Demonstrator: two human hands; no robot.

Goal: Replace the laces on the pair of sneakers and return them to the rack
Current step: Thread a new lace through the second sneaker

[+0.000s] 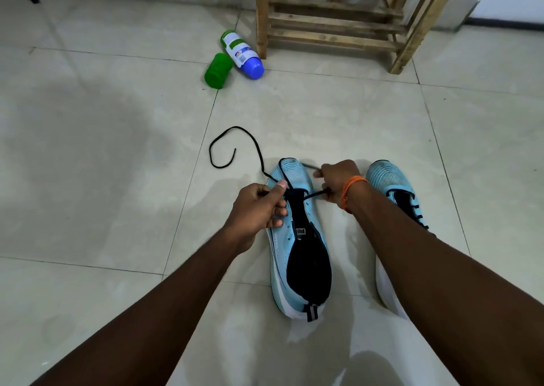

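Black lace (235,127) lies in a loose loop on the tiled floor (117,179) at far left. Its run leads back to the left hand (259,206), which pinches it between thumb and curled fingers against the left edge of the first sneaker (297,238). This light-blue sneaker stands between the hands, toe pointing away. The right hand (335,179) grips the other lace run just beside the toe. The hands are apart, each clamped on lace. The second sneaker (391,179) stands just right of the right wrist. The wooden rack (332,23) stands well beyond.
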